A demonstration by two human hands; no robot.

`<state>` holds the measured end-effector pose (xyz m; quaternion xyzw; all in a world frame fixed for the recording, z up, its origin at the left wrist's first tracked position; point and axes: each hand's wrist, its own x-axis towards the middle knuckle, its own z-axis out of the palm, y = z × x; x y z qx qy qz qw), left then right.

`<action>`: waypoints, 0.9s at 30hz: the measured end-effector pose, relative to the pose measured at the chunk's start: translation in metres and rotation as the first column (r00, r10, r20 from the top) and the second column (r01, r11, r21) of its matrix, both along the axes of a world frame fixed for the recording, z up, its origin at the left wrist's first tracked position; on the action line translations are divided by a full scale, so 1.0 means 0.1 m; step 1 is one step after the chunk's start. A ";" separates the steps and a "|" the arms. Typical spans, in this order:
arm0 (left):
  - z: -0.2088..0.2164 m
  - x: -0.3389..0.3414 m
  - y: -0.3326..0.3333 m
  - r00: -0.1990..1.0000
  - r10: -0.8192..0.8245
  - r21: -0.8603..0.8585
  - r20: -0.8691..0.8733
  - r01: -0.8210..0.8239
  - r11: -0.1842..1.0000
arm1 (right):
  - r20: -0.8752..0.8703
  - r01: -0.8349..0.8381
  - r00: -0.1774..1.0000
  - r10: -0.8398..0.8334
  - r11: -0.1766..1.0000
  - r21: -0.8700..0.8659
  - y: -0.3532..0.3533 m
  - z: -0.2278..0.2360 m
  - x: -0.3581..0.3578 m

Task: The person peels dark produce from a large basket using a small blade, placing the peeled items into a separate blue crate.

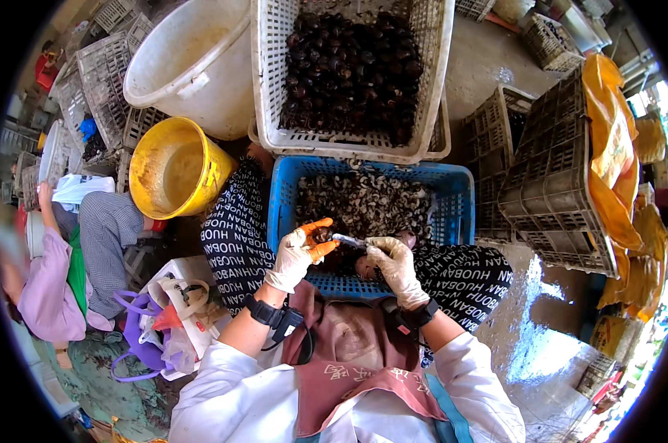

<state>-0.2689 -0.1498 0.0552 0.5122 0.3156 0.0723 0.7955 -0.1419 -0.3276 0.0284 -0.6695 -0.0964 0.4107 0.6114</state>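
Note:
My left hand, in a white glove with orange finger covers, grips a small dark brown round piece that looks like a water chestnut. The glove on my right hand is white; its fingers are closed round a small knife, whose blade reaches left to the dark piece. Both hands are above the near part of a blue plastic basket between my knees. In it lie many pale and brown bits. Beyond, a white crate holds a heap of whole dark round pieces.
A yellow bucket and a large white tub stand at the left. Stacked crates with orange sacks rise at the right, beside wet floor. Left of me are bags and a seated person in pink.

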 end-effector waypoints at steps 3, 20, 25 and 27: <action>-0.03 -0.01 -0.01 0.998 0.038 0.137 0.058 -0.046 0.990 | -0.063 0.017 0.998 -0.016 1.000 0.008 0.01 0.02 -0.03; -0.11 -0.15 -0.17 0.988 -0.068 0.314 -0.138 0.109 0.943 | 0.393 -0.172 0.882 0.258 0.955 -0.242 0.08 0.05 0.04; -0.09 -0.01 -0.38 0.993 -0.059 0.256 -0.102 0.083 0.963 | -0.106 0.037 0.994 -0.030 0.997 0.068 0.34 -0.16 -0.04; -0.09 -0.04 -0.20 0.978 0.209 -0.555 0.012 -0.168 0.815 | -0.066 0.068 0.996 -0.064 0.995 0.073 0.23 -0.17 0.03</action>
